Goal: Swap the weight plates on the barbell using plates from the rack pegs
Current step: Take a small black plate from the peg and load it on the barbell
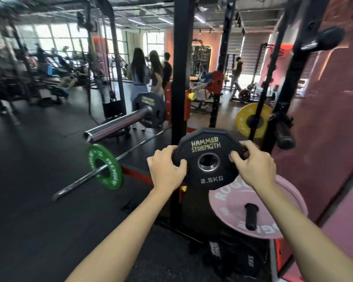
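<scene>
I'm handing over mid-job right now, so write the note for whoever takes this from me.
Left hand and right hand: both hold the black ten-sided 2.5KG Hammer Strength plate by its edges, in the air, on no bar or peg.
Racked barbell sleeve: one black round plate on it, outer length bare.
Pink plate and yellow plate sit on rack pegs.
Left: whether the held plate goes on the sleeve or a peg cannot be told.

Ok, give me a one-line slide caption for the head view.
Both hands, left hand and right hand, hold a black 2.5 kg plate beside the rack, near a pink plate on its peg.
</scene>
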`<state>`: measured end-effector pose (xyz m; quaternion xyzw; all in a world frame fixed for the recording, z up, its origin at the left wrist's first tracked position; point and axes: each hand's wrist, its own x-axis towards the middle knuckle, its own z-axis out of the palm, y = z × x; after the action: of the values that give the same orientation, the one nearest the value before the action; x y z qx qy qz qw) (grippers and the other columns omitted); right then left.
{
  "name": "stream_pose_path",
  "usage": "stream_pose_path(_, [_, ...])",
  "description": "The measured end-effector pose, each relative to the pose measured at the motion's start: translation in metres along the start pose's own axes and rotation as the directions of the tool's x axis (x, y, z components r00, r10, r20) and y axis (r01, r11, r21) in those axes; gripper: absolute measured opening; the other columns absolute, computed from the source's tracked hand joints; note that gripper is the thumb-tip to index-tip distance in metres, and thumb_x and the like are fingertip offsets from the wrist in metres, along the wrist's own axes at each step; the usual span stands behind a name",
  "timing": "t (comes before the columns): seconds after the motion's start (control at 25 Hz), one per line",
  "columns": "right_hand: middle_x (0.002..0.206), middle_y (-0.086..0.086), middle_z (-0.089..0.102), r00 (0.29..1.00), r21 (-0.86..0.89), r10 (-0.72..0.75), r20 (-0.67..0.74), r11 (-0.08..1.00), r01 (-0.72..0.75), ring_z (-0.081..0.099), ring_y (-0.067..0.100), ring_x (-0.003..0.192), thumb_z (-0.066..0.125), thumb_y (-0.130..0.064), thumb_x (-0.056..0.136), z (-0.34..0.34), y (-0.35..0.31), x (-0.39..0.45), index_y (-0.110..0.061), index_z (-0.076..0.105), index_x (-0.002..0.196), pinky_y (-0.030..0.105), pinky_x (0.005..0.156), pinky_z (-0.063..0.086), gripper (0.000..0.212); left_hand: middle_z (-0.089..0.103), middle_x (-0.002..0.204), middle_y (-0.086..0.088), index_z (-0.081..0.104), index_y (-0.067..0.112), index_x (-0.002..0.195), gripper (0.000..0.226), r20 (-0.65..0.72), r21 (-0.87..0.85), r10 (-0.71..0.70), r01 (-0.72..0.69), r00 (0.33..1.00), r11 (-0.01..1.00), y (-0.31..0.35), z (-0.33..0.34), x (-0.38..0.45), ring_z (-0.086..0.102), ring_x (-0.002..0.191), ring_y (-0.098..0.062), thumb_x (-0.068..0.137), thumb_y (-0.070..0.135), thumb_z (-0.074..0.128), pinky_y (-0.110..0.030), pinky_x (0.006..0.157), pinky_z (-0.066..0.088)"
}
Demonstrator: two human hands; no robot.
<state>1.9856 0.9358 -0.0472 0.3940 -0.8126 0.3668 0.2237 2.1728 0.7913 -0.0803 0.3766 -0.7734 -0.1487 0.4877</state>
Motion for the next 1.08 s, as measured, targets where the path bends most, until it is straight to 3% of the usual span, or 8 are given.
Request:
stream_pose_path(0.12, [0.063,-0.001,0.059,0.998,0.068,-0.069,0.017,0.995,0.067,0.063,0.038,0.077,0.061,-0.051,0.080,0.043,-0.056,0.002,-0.028,0.058,0.101,0.034,0.058,0.034,0.031,0.065,0.087,0.005,0.065,0.020,0.109,0.040,-0.048,0.036,-0.060,0.061,0.997,0.997,-0.052,-0.038,0.015,0.056,0.093,-0.022,0.074,0.037,0.059,-0.041,0.093,0.033])
stream_pose_path(0.36, [0.073,0.002,0.068,0.983,0.151,-0.167,0.080,0.977,0.154,0.064,0.036,0.080,0.054,-0.059,0.079,0.143,-0.197,0.007,-0.032,0.055,0.102,0.033,0.060,0.034,0.036,0.067,0.095,0.005,0.066,0.020,0.107,0.041,-0.170,0.085,-0.110,0.126,0.979,0.988,-0.182,-0.124,0.067,0.056,0.093,-0.021,0.071,0.035,0.058,-0.037,0.089,0.031])
stream_pose_path(0.6, [0.064,-0.006,0.059,0.985,0.209,-0.151,0.088,0.969,0.130,0.064,0.034,0.073,0.054,-0.059,0.078,0.212,-0.303,-0.001,-0.032,0.053,0.094,0.031,0.059,0.034,0.032,0.064,0.092,0.004,0.065,0.020,0.111,0.044,-0.140,0.108,-0.143,0.158,0.980,0.981,-0.279,-0.188,0.122,0.054,0.092,-0.020,0.070,0.035,0.055,-0.034,0.090,0.030])
stream_pose_path(0.8, [0.057,-0.011,0.048,0.997,0.164,-0.077,-0.008,0.983,0.077,0.063,0.030,0.068,0.056,-0.055,0.078,0.229,-0.326,-0.001,-0.031,0.051,0.089,0.029,0.057,0.031,0.027,0.065,0.103,0.001,0.063,0.023,0.120,0.041,-0.021,-0.031,-0.197,0.197,0.980,0.980,-0.306,-0.176,0.149,0.053,0.105,-0.021,0.079,0.025,0.064,-0.036,0.099,0.028])
stream_pose_path(0.92, [0.052,-0.012,0.041,0.993,0.103,-0.096,-0.069,0.989,0.102,0.057,0.025,0.058,0.059,-0.051,0.078,0.228,-0.331,-0.006,-0.027,0.047,0.083,0.027,0.052,0.026,0.027,0.057,0.108,0.013,0.062,0.021,0.124,0.043,-0.015,-0.137,-0.221,0.216,0.975,0.967,-0.314,-0.161,0.158,0.056,0.109,-0.023,0.081,0.017,0.066,-0.029,0.095,0.022])
stream_pose_path(1.08, [0.056,-0.012,0.041,0.981,0.107,-0.114,-0.158,0.986,0.131,0.053,0.021,0.051,0.059,-0.045,0.078,0.230,-0.340,-0.016,-0.024,0.043,0.077,0.016,0.046,0.017,0.027,0.044,0.099,0.022,0.062,0.017,0.127,0.045,0.025,-0.211,-0.214,0.215,0.976,0.954,-0.323,-0.154,0.165,0.051,0.111,-0.027,0.082,0.016,0.065,-0.043,0.104,0.031])
